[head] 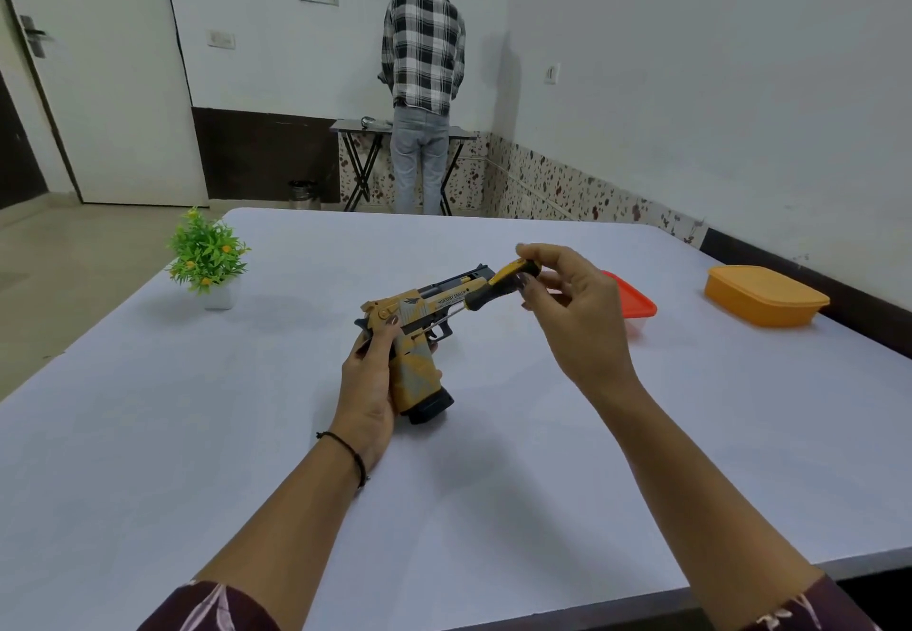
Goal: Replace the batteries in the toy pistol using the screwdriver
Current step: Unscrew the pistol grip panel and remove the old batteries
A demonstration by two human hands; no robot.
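Pale table (247,433) in a white-walled room, with a potted plant (207,255) at far left and an orange box (765,297) and red lid (639,304) at right, probably kept for loose parts. At mid-table, grips the toy pistol (419,314) by its handle in the left hand (370,383), side turned up, likely to expose a screw. Pinches the screwdriver (498,285) by its handle in the right hand (567,304), shaft angled down beside the trigger, seemingly for fine turning.

A white table (247,433) carries a plant (207,255) at ten o'clock, a red lid (639,305) and an orange box (765,297) at two o'clock.
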